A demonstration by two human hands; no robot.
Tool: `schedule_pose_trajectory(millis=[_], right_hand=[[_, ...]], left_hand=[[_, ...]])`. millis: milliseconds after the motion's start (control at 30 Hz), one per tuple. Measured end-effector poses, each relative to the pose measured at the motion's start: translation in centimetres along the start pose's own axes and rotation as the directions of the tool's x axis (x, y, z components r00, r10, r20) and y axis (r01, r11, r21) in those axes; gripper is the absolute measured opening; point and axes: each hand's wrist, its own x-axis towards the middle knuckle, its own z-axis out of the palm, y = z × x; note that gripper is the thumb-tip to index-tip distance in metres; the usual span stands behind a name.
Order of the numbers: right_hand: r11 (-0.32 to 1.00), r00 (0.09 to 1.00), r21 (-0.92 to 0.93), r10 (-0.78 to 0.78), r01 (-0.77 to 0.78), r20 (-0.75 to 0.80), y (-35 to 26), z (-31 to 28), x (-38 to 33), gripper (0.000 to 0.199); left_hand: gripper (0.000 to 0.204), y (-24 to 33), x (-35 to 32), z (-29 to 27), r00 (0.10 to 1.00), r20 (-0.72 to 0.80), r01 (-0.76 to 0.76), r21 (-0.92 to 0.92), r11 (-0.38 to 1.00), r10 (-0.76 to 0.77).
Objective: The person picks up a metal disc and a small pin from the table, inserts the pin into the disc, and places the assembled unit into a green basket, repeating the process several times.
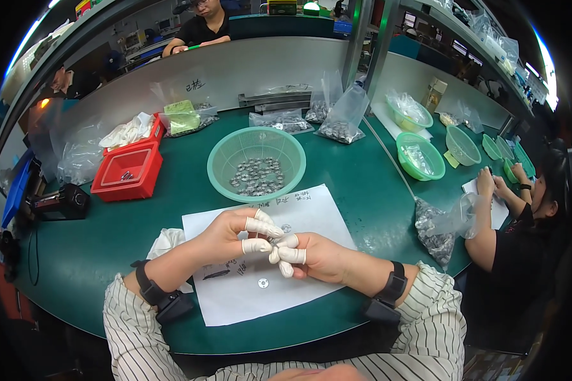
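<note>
My left hand (238, 233) and my right hand (308, 254) meet above a white sheet of paper (305, 292), both with white finger cots on the fingertips. Their fingers pinch together around something small, mostly hidden by the cots; its kind does not show. On the paper below my hands lies a small round metal disc (263, 283) with holes. Another round piece (286, 228) shows just beyond my fingers. Past the paper stands a light green mesh basket (217, 166) holding many small metal parts (258, 176).
Red bins (147, 184) stand at the left by a black device (63, 202). Bags of metal parts (343, 124) line the back. Another parts bag (433, 232) and green baskets (419, 171) sit at the right. A co-worker (521, 247) works there; another person (204, 28) sits behind the partition.
</note>
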Motion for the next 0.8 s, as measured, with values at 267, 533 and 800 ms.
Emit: schedule_pose_trajectory(millis=[267, 533, 800], right_hand=[[0.804, 0.907, -0.572, -0.349, 0.161, -0.235, 0.1, 1.7, 0.1, 0.015], [0.370, 0.754, -0.895, -0.654, 0.250, -0.059, 0.2, 0.8, 0.6, 0.016], [0.999, 0.992, -0.047, -0.017, 0.011, -0.125, -0.8, -0.1, 0.3, 0.018]], left_hand=[[0.026, -0.2, -0.3, 0.3, 0.994, -0.108, 0.008, 0.047, 0.999, -0.002], [0.025, 0.0, -0.2, 0.5, 0.984, -0.153, 0.106, 0.076, 0.991, -0.094], [0.023, -0.2, -0.1, 0.5, 0.992, -0.108, -0.046, 0.116, 0.992, 0.058]])
